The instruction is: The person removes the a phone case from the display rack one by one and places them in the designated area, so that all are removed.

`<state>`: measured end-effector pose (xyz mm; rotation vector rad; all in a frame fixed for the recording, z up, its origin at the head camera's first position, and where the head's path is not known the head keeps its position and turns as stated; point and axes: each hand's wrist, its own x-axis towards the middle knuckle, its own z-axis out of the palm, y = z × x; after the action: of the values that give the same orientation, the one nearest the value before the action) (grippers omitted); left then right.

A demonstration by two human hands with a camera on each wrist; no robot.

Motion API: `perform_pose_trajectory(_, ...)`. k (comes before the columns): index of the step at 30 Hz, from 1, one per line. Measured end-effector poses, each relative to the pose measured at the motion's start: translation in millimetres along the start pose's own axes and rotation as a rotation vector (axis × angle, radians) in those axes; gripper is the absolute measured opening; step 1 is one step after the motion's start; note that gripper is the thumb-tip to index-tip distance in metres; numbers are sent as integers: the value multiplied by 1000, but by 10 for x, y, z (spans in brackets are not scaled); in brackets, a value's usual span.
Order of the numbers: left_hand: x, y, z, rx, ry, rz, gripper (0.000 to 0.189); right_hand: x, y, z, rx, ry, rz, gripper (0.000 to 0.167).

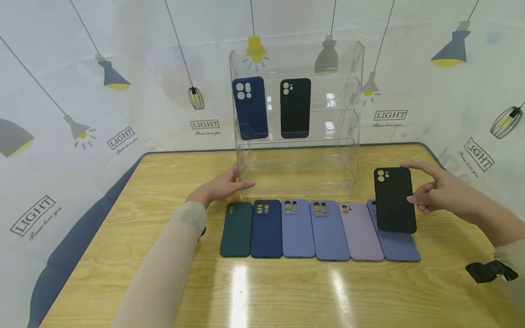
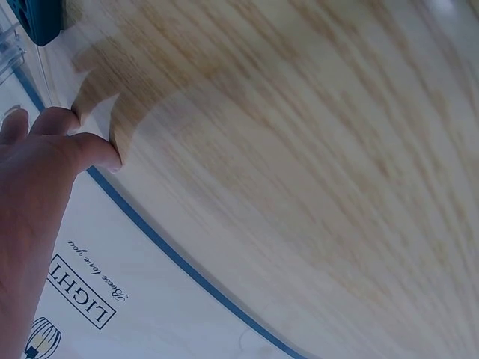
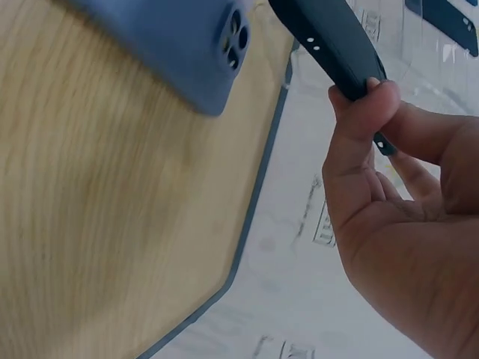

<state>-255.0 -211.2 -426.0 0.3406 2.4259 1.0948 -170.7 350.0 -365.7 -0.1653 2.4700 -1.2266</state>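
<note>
My right hand (image 1: 445,193) pinches a black phone case (image 1: 394,202) by its right edge, thumb and fingers on it. That case is held upright, its camera cutouts at the top left, and overlaps a blue-grey phone case (image 1: 399,247) at the row's right end. In the right wrist view the held case (image 3: 337,52) shows its side edge. At the lower left side of a clear tiered display rack (image 1: 296,141), my left hand (image 1: 219,186) grips the edge, thumb in front. A navy phone case (image 1: 251,109) and a black phone case (image 1: 295,107) stand on an upper tier.
A row of phone cases lies before the rack: green (image 1: 236,232), navy (image 1: 266,234), two periwinkle and a lilac one (image 1: 362,237). The wooden table (image 1: 287,291) ends at a dark edge against a lamp-printed backdrop (image 1: 156,68).
</note>
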Motion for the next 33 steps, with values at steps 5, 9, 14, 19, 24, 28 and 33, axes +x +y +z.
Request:
perform_pose_trajectory(5,-11,23,-8,3,-2,9,109,-45,250,-173,37,-88,80,87)
perform_pose_trajectory(9,-27,36,-9,4,6,0,109,-75,436,-309,57,-200,119,87)
perform_pose_trajectory(14,-31,41,10,-3,10,-5,106,-86,656,-388,83,-305,177,86)
perform_pose_trajectory(19,-16,30,25,-8,9,-10,107,-108,841,-407,129,-322,204,83)
perform_pose_trajectory(24,-8,38,25,-4,11,-5,106,-124,1001,-422,143,-337,202,81)
perform_pose_trajectory(28,-10,37,19,-3,11,2,105,-116,1052,-412,186,-351,200,76)
perform_pose_trajectory(33,-14,18,14,0,12,11,106,-104,1057,-370,223,-376,222,81)
